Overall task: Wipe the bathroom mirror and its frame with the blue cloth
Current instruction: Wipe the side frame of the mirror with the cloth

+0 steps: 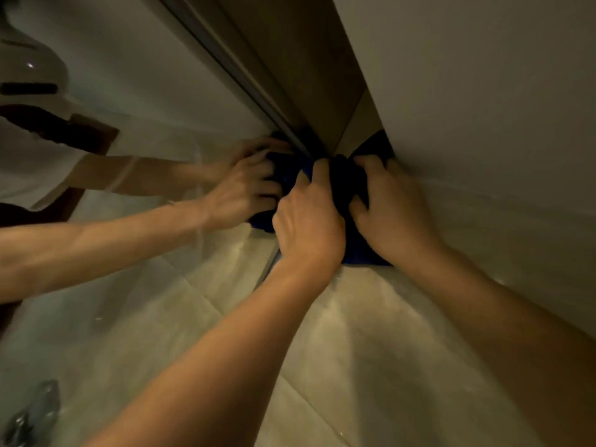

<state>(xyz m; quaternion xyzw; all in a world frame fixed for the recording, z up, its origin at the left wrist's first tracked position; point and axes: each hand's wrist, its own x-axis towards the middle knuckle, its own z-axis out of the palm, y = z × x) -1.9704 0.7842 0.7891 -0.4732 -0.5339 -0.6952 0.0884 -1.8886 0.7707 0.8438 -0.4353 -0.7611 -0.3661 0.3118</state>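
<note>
Blue cloth (348, 185) half-hidden under hands

Both forearms are bare up to the frame edge, with no sleeves, watch or rings visible.

Dark blue cloth (346, 185), grey mirror frame (225, 64), beige mottled tiles (371, 333).

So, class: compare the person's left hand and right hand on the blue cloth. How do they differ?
The left hand lies beside the mirror's frame; the right hand lies beside the white wall. The left hand's fingers bunch the blue cloth more tightly; the right hand's fingers are spread wider. Both hold the cloth in the corner.
</note>
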